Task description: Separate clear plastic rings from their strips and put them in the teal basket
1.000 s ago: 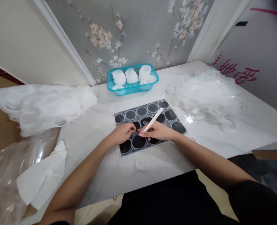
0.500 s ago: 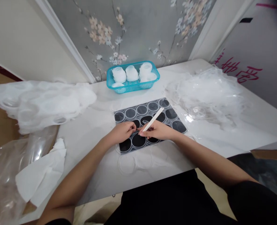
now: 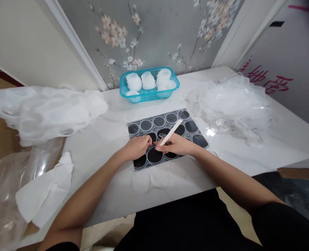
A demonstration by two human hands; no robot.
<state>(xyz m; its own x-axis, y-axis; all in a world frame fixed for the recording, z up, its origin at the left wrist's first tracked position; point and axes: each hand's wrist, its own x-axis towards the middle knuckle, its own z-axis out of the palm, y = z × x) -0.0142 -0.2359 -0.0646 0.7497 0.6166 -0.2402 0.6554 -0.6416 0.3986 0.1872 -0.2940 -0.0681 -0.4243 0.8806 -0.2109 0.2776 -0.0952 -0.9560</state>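
Black sheet [image 3: 155, 155] apart from basket [image 3: 149, 98], front table edge [image 3: 154, 203].

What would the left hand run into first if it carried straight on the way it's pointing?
Most likely the right hand: its fingertips sit just beyond the curled fingers of the left hand, above the dark sheet. Whether they already touch, I can't tell.
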